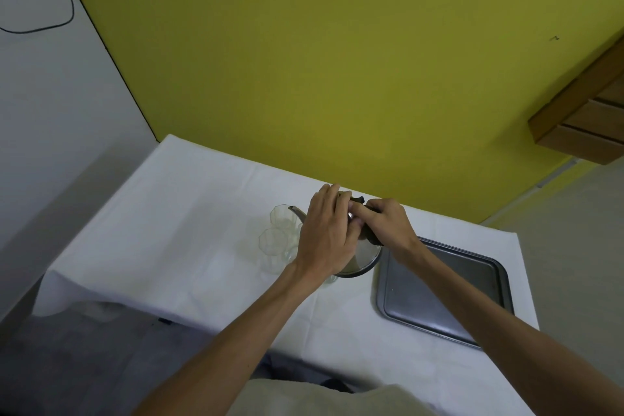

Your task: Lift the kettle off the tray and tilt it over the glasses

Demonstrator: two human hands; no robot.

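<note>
The right hand (388, 223) curls around the dark handle (369, 236) of the steel kettle (363, 257), while the left hand (326, 230) lies flat, fingers together, over its lid. For a controlled pour, keep the lid pressed and tilt slowly, holding the spout (297, 212) over the nearest clear glass (282, 218). Both forearms extend forward over the tabletop (189, 230), with the kettle standing between the glasses and the metal tray (472, 324).

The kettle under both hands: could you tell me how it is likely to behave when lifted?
The kettle looks like polished metal, so probably stiff and somewhat slippery. The right hand grips its dark handle, likely the surest hold. The spout sits close to the glasses, so swinging it may tip them.
</note>
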